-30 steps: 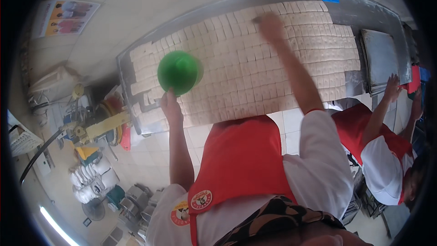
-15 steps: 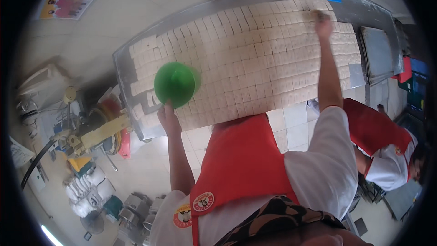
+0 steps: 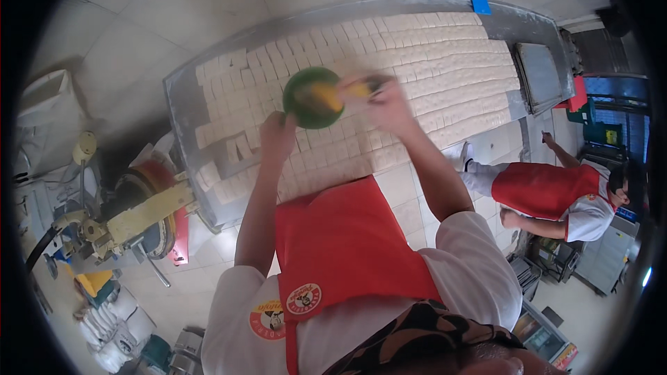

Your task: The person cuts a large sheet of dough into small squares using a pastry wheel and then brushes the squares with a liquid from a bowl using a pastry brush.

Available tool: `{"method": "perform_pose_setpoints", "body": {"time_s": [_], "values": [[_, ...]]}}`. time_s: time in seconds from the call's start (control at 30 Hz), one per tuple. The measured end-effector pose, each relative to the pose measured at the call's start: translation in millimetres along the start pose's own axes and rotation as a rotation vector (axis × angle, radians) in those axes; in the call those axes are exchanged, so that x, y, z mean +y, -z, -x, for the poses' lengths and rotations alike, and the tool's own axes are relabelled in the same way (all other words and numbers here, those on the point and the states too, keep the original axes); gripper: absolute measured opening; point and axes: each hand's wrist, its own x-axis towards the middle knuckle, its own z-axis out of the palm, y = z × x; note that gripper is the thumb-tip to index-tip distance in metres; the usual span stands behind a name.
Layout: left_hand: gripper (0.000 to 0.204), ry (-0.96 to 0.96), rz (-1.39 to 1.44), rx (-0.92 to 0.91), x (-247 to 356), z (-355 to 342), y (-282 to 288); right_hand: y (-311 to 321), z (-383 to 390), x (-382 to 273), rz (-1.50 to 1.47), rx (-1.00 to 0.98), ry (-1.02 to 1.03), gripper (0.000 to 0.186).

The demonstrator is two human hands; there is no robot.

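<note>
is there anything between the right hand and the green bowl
Nothing visible does. The right hand is at the rim of the green bowl, which the left hand holds above the rows of pale dough pieces.

We see a steel table (image 3: 182, 107) covered in rows of pale dough pieces (image 3: 445, 62), a tray (image 3: 540, 76) at its end, a yellow machine (image 3: 139, 215), and a co-worker (image 3: 556, 194) nearby.

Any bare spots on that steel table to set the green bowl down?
Mostly crowded: dough pieces cover the steel table in rows. Bare metal shows along the far edge beside the blue tag, and as a strip along the left rim. The left hand holds the green bowl; the right hand reaches into it.
</note>
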Motion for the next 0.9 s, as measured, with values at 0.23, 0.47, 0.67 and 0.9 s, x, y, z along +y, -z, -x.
{"method": "perform_pose_setpoints", "body": {"time_s": [0.23, 0.47, 0.67, 0.9], "values": [[0.037, -0.273, 0.017, -0.032, 37, -10, -44, -8, -3, 26, 0.804, 0.015, 0.353, 0.016], [0.039, -0.222, 0.146, -0.067, 44, -28, -97, 90, 53, 45, -0.422, 0.443, -0.251, 0.015], [0.034, -0.101, 0.569, -0.257, 94, -30, -151, 214, 169, 125, -0.806, 0.737, -0.194, 0.028], [0.034, -0.099, 0.48, -0.359, 112, -16, -179, 366, 222, 223, 0.586, 0.943, -0.139, 0.02]]}}
